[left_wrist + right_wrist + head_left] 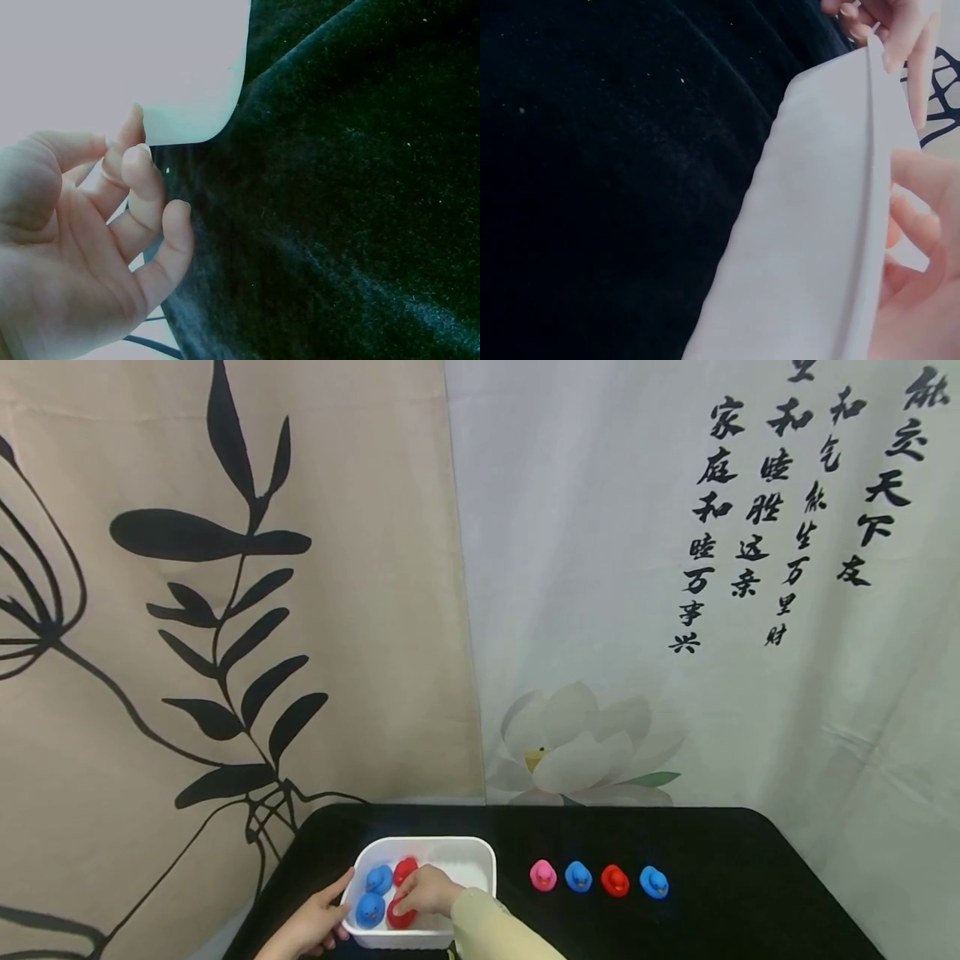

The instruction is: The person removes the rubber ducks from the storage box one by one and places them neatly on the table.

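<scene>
A white plastic basin (474,860) stands on the black-covered table, with my left hand (311,922) gripping its left wall. In the left wrist view, the thumb and fingers of this hand (97,217) meet at the basin's edge (191,82). Inside the basin, my right hand (429,890) holds a red rubber duck (400,918) near the front wall. Behind that duck sits another red duck (405,868), partly covered by the hand. Two blue ducks (378,879) line the left side. The basin's wall (810,202) hides most of the right fingers in the right wrist view.
To the right of the basin, a row of ducks lies on the black cloth (720,893): a pink duck (543,875), a blue duck (578,877), a red duck (615,881) and another blue duck (654,882). A printed curtain (375,610) hangs behind the table.
</scene>
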`<act>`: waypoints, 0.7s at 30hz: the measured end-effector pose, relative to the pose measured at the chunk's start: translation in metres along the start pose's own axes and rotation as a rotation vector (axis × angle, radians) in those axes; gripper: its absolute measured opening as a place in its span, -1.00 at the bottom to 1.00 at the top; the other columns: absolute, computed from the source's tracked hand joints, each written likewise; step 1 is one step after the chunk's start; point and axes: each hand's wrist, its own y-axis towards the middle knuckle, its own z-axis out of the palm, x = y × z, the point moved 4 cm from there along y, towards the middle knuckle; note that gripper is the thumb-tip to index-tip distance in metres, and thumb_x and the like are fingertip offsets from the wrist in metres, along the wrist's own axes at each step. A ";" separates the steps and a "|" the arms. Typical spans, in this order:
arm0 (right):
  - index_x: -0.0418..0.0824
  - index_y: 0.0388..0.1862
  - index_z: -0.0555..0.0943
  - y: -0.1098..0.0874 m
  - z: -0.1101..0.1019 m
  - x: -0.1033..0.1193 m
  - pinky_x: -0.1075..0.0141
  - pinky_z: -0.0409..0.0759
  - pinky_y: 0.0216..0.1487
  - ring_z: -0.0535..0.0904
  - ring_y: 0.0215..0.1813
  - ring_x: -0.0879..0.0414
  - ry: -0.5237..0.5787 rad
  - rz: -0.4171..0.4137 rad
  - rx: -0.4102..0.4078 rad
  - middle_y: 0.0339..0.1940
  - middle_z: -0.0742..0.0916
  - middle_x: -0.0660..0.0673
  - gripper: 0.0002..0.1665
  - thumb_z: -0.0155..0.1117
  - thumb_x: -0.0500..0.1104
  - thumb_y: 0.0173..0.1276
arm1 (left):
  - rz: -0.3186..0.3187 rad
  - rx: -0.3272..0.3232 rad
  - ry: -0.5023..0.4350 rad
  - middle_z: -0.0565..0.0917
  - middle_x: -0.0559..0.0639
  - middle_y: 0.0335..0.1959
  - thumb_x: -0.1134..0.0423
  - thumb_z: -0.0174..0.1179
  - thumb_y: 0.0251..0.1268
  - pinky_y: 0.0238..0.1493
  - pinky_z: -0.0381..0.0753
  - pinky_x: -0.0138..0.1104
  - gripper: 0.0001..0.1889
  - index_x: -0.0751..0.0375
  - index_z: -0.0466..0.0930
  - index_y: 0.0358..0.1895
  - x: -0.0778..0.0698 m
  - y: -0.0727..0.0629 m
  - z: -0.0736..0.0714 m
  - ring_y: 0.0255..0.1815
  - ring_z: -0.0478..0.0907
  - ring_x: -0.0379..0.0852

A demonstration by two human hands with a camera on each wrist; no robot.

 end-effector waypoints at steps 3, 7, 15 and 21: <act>-0.29 -0.46 0.74 0.002 0.000 -0.003 0.41 0.42 -0.35 0.40 -0.47 0.27 0.018 -0.013 -0.013 -0.58 0.68 0.00 -0.91 0.50 -0.30 0.03 | 0.006 0.028 -0.010 0.55 0.07 -0.60 0.32 0.03 0.44 -0.59 0.37 -0.35 -0.37 0.37 0.02 0.48 0.002 -0.001 0.001 -0.66 0.41 -0.13; -0.28 -0.44 0.75 0.003 -0.004 -0.003 0.43 0.41 -0.36 0.40 -0.45 0.30 0.007 -0.051 -0.031 -0.57 0.69 0.02 -0.90 0.49 -0.27 0.04 | 0.016 0.048 -0.023 0.54 0.08 -0.59 0.31 0.03 0.45 -0.55 0.40 -0.33 -0.37 0.39 0.01 0.47 0.004 0.000 0.002 -0.63 0.42 -0.12; -0.27 -0.38 0.76 0.004 -0.017 -0.004 0.38 0.52 -0.30 0.48 -0.39 0.22 0.062 -0.001 -0.014 -0.50 0.70 0.01 -0.90 0.46 -0.27 0.08 | 0.029 0.048 -0.013 0.54 0.07 -0.59 0.32 0.01 0.44 -0.57 0.39 -0.34 -0.37 0.39 0.00 0.48 0.002 0.002 0.001 -0.63 0.42 -0.11; -0.28 -0.37 0.75 0.004 -0.024 -0.003 0.39 0.52 -0.32 0.48 -0.41 0.22 0.065 -0.037 -0.024 -0.50 0.70 0.01 -0.89 0.45 -0.27 0.09 | 0.039 0.043 -0.020 0.53 0.09 -0.60 0.35 0.01 0.44 -0.55 0.42 -0.31 -0.37 0.42 -0.01 0.47 -0.001 0.001 0.000 -0.63 0.42 -0.10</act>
